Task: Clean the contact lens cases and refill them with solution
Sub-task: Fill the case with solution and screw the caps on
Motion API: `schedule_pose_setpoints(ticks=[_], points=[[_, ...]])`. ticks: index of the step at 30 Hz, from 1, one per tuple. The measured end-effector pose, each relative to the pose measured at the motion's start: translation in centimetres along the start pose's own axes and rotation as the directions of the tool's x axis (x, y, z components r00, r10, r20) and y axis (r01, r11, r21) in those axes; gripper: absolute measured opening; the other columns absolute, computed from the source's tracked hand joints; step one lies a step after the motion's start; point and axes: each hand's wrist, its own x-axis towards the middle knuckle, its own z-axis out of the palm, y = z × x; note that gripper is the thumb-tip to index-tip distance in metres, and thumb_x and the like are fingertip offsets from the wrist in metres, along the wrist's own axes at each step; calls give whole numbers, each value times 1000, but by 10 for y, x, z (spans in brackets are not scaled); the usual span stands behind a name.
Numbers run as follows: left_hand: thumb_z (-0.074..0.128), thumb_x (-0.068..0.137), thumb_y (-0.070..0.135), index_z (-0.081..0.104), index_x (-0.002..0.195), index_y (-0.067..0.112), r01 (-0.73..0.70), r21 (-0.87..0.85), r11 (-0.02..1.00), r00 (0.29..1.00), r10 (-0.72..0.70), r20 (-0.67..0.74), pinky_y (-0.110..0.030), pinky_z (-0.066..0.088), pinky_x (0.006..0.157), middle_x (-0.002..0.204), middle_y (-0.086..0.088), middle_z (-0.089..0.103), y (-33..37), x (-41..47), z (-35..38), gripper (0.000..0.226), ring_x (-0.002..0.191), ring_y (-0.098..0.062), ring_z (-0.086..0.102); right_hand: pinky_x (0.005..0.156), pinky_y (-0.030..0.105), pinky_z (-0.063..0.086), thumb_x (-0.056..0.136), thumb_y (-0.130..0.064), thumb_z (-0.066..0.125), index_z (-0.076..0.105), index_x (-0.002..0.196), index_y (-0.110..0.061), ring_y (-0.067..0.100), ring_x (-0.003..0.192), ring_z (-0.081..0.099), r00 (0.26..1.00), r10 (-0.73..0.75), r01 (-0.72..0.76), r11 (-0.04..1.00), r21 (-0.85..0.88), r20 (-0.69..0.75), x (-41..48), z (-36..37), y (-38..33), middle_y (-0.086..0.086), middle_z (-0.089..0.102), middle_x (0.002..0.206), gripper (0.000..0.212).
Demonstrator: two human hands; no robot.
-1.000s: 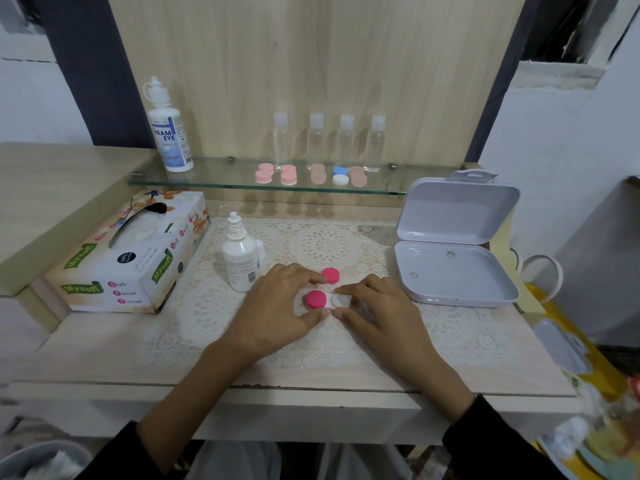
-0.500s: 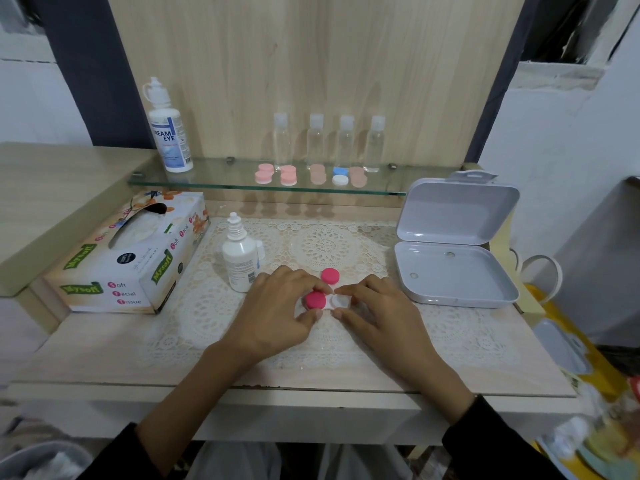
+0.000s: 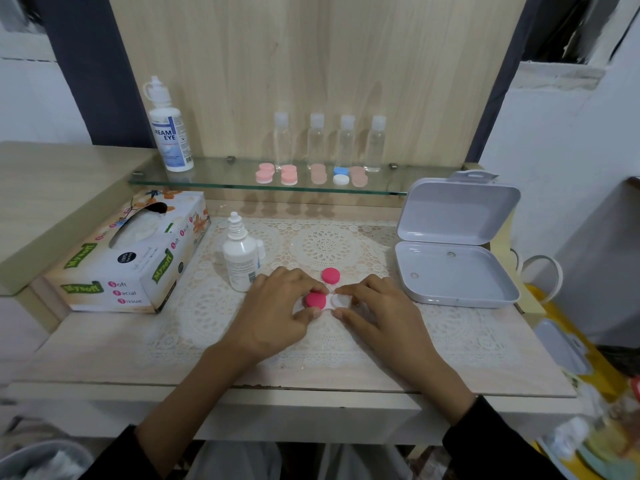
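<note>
A white contact lens case (image 3: 337, 301) lies on the lace mat in the middle of the table. My left hand (image 3: 277, 310) pinches the pink cap (image 3: 315, 300) on its left well between thumb and fingers. My right hand (image 3: 377, 311) pinches the case's right, uncapped well. A second pink cap (image 3: 330, 275) lies loose just behind the case. A small white solution bottle (image 3: 240, 263) stands upright left of my left hand, its cap off.
A tissue box (image 3: 131, 258) sits at the left. An open grey tin (image 3: 453, 244) stands at the right. The glass shelf (image 3: 225, 178) behind carries a large solution bottle (image 3: 168, 129), several clear bottles (image 3: 329, 142) and several pastel lens cases (image 3: 311, 174).
My left thumb and fingers have shifted slightly around the pink cap on the case. The right hand and the case stay where they were.
</note>
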Motion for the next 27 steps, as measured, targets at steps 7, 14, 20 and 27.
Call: schedule_pose_setpoints(ticks=[7, 14, 20, 27], points=[[62, 76, 56, 61, 113, 29, 92, -66, 994, 992, -97, -83, -29, 42, 86, 104, 16, 58, 3, -3, 4, 46, 97, -5, 49, 70, 26, 41, 88, -52, 53, 65, 115, -32, 7, 86, 47, 1000, 8, -8, 1000, -9, -1, 1, 0, 0, -16, 52, 91, 36], [68, 81, 44, 64, 100, 29, 91, -38, 995, 991, -94, -90, -30, 42, 85, 97, 15, 58, 4, -4, 4, 25, 94, -6, 48, 72, 28, 43, 88, -51, 53, 65, 116, -31, 7, 88, 47, 1000, 6, -6, 1000, -7, 1, 1, 0, 0, -17, 52, 92, 36], [63, 87, 28, 60, 120, 29, 65, -14, 998, 997, -66, -26, -35, 40, 93, 111, 14, 55, 1, -4, 4, 34, 105, -9, 46, 71, 27, 43, 90, -48, 57, 65, 115, -30, 6, 88, 47, 1000, 5, -5, 1000, -1, -1, 0, 1, 1, -16, 53, 92, 32], [70, 79, 44, 65, 103, 28, 116, -102, 988, 987, -126, -104, -23, 41, 82, 97, 13, 58, 3, -3, 5, 30, 94, -6, 48, 72, 28, 44, 88, -53, 50, 65, 116, -30, 6, 88, 48, 1000, 8, -8, 1000, 4, 2, 0, 0, -1, -17, 52, 92, 39]])
